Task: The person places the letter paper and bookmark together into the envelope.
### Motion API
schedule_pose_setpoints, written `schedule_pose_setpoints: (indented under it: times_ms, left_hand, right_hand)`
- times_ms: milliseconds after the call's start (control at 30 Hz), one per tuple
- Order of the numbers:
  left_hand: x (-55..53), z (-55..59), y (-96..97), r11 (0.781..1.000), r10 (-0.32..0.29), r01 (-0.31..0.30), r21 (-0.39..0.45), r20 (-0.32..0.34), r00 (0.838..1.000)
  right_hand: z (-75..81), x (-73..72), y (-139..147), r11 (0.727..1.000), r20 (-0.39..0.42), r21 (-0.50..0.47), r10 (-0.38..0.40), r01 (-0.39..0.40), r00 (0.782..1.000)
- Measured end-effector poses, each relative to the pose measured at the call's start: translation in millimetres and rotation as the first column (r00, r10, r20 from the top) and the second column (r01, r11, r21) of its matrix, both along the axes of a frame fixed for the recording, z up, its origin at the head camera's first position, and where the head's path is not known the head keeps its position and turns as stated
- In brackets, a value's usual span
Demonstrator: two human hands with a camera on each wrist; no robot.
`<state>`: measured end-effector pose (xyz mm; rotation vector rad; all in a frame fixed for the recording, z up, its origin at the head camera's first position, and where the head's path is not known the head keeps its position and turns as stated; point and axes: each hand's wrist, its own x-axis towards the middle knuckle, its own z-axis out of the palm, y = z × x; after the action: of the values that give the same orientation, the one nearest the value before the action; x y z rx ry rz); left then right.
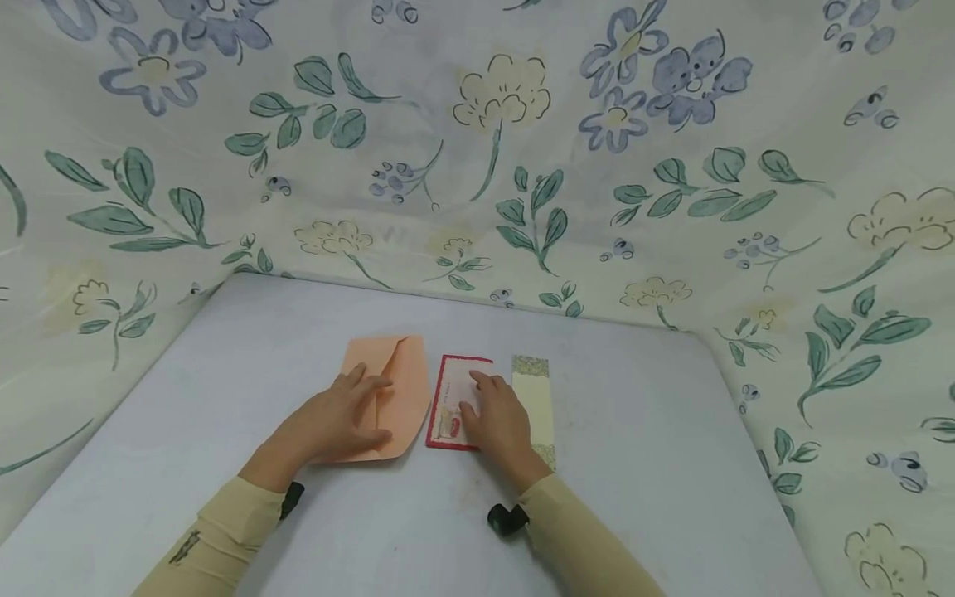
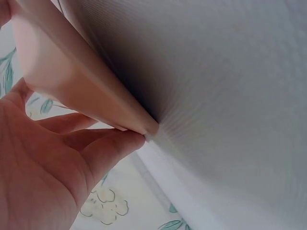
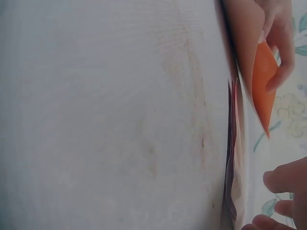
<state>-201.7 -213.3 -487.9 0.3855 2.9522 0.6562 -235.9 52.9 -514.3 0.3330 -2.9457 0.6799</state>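
A peach paper envelope lies on the left, its flap edge facing up. My left hand rests on it with fingers spread, and fingertips touch the paper near its edge in the left wrist view. Orange paper shows under the lifted part of the envelope in the right wrist view. To its right is a pale card with a red border and a small red print. My right hand hovers over this card's right side with loosely bent fingers, holding nothing and hiding part of it.
A narrow cream strip with patterned ends lies right of the card, partly behind my right hand. The white table is backed by a floral cloth at the far edge and sides.
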Motion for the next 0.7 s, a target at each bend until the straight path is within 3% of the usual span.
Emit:
schedule_pose_setpoints:
  times_ms: [367, 700]
  left_hand:
    - [0.1, 0.2, 0.2, 1.0, -0.004, 0.004, 0.011, -0.001, 1.0]
    - [0.2, -2.0, -0.1, 1.0, -0.003, 0.003, 0.013, -0.005, 1.0]
  right_hand:
    - [-1.7, -0.6, 5.8, 0.997, 0.056, -0.015, -0.078, 0.079, 0.995]
    - [1.1, -0.1, 3.7, 0.996, 0.096, -0.033, -0.082, 0.086, 0.992]
